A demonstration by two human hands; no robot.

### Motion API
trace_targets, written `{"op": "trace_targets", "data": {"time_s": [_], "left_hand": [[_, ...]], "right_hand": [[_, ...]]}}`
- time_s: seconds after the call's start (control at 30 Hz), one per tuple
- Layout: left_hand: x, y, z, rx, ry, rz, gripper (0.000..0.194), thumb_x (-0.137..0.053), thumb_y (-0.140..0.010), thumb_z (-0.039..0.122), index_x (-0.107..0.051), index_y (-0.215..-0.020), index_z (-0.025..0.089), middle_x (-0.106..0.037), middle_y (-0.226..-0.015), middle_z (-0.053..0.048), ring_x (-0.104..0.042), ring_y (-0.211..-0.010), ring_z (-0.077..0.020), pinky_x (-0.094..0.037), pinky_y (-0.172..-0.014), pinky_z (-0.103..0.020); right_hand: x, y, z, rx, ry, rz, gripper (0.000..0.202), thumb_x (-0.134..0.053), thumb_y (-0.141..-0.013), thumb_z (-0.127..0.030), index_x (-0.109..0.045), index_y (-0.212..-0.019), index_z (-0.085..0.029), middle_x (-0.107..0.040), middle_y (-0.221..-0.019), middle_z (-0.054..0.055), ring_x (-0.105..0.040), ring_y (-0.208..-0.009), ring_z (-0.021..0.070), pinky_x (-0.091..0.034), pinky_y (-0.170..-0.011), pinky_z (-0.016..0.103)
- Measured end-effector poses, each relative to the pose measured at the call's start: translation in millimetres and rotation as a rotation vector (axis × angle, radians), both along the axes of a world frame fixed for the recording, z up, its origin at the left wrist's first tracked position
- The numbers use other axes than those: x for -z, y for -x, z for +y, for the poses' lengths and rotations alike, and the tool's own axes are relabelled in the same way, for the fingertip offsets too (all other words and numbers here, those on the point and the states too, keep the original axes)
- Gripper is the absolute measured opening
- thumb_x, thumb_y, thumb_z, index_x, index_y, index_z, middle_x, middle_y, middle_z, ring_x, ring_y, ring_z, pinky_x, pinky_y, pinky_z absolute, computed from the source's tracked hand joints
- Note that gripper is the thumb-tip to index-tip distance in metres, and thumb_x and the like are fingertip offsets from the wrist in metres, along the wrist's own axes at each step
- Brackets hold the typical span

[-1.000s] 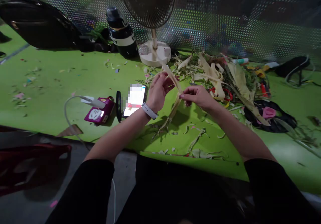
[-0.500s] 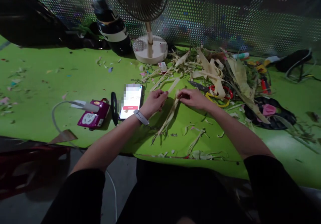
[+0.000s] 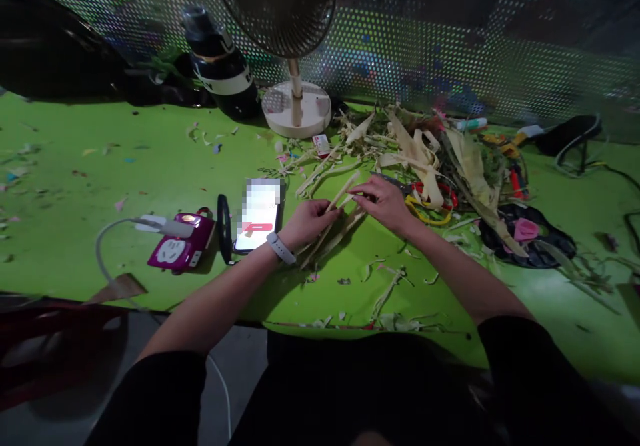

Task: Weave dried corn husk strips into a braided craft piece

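Observation:
My left hand (image 3: 313, 223), with a pale band on its wrist, pinches a bundle of dry, pale leaf strips (image 3: 345, 227) that look like corn husk. One strip sticks up past its thumb, and the other ends trail toward the lower left, partly behind the hand. Close on the right, my right hand (image 3: 386, 205) has its thumb and forefinger closed on a strip of the same bundle. Behind the right hand lie scissors (image 3: 435, 218) with red and yellow handles, their blades partly covered.
A heap of dry husks (image 3: 415, 156) lies at the back right. To the left are a lit phone (image 3: 259, 214), a purple power adapter (image 3: 183, 241) and a black oval object (image 3: 225, 228). Behind stand a fan (image 3: 295, 109) and a dark bottle (image 3: 225, 76). Scraps litter the green table (image 3: 165, 159).
The bundle has swung from hanging steeply below my right hand to slanting beside my left hand. My right fingers have shifted to its upper part. The view has tilted slightly.

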State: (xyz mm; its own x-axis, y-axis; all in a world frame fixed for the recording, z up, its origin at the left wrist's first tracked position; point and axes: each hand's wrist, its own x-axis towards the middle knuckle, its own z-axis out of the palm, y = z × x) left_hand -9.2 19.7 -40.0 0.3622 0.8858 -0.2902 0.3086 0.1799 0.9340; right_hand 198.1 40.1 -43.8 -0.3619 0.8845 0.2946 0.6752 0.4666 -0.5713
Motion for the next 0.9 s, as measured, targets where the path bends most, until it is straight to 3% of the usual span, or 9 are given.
{"op": "trace_targets", "data": {"time_s": [0.17, 0.23, 0.37, 0.5, 0.6, 0.8, 0.9], "left_hand": [[-10.3, 5.4, 4.6, 0.062, 0.191, -0.206, 0.034, -0.07, -0.073, 0.049, -0.065, -0.073, 0.015, -0.045, -0.048, 0.007, -0.034, -0.039, -0.0038, -0.024, -0.039, -0.018], [-12.3, 5.1, 4.5, 0.045, 0.173, -0.203, 0.036, -0.07, -0.073, 0.051, -0.065, -0.074, 0.015, -0.047, -0.049, 0.007, -0.035, -0.04, -0.0039, -0.025, -0.04, -0.018], [-12.6, 1.9, 1.4, -0.042, 0.022, -0.174, 0.041, -0.059, -0.081, 0.057, -0.066, -0.085, 0.016, -0.048, -0.052, 0.006, -0.038, -0.042, -0.0048, -0.027, -0.04, -0.019], [-12.0, -1.5, -1.2, -0.111, -0.01, -0.176, 0.038, -0.056, -0.085, 0.052, -0.065, -0.083, 0.015, -0.041, -0.048, 0.008, -0.035, -0.037, -0.0041, -0.028, -0.037, -0.018], [-10.8, -2.7, -1.3, -0.144, 0.031, -0.145, 0.034, -0.056, -0.087, 0.049, -0.062, -0.078, 0.016, -0.044, -0.047, 0.007, -0.04, -0.035, -0.0044, -0.034, -0.037, -0.018], [0.3, -1.5, 1.6, -0.122, 0.033, -0.192, 0.036, -0.058, -0.085, 0.052, -0.061, -0.075, 0.017, -0.045, -0.048, 0.006, -0.04, -0.034, -0.0041, -0.035, -0.035, -0.018], [2.7, -2.7, 0.1, -0.132, 0.042, -0.214, 0.03, -0.06, -0.084, 0.048, -0.06, -0.082, 0.019, -0.047, -0.049, 0.006, -0.041, -0.035, -0.0049, -0.036, -0.035, -0.018]], "right_hand": [[-11.7, -4.9, 2.6, 0.099, -0.086, 0.101, 0.015, -0.067, -0.081, -0.034, -0.075, -0.091, -0.025, -0.06, -0.1, 0.007, -0.057, -0.098, 0.0232, -0.048, -0.085, 0.039], [-14.5, -8.3, 5.9, 0.05, -0.024, 0.155, 0.014, -0.066, -0.081, -0.032, -0.074, -0.09, -0.025, -0.062, -0.102, 0.007, -0.058, -0.1, 0.0222, -0.048, -0.087, 0.038], [-21.4, -14.9, 9.7, -0.101, 0.173, 0.109, 0.015, -0.06, -0.084, -0.025, -0.073, -0.09, -0.021, -0.069, -0.088, 0.006, -0.062, -0.085, 0.019, -0.048, -0.08, 0.035], [-26.7, -19.0, 7.7, -0.13, 0.205, 0.002, 0.021, -0.058, -0.081, -0.02, -0.073, -0.096, -0.02, -0.071, -0.098, 0.007, -0.063, -0.091, 0.0199, -0.048, -0.084, 0.036], [-27.6, -25.2, 9.5, -0.043, 0.126, -0.058, 0.023, -0.058, -0.081, -0.021, -0.072, -0.099, -0.02, -0.07, -0.102, 0.008, -0.063, -0.092, 0.0216, -0.048, -0.083, 0.037], [-32.1, -51.5, 22.6, 0.282, -0.189, -0.243, 0.023, -0.049, -0.087, -0.019, -0.071, -0.095, -0.02, -0.066, -0.098, 0.012, -0.057, -0.1, 0.0301, -0.043, -0.091, 0.049], [-35.3, -58.5, 23.8, 0.368, -0.243, -0.277, 0.023, -0.048, -0.087, -0.021, -0.069, -0.096, -0.019, -0.065, -0.099, 0.014, -0.055, -0.102, 0.0327, -0.041, -0.092, 0.052]]}}
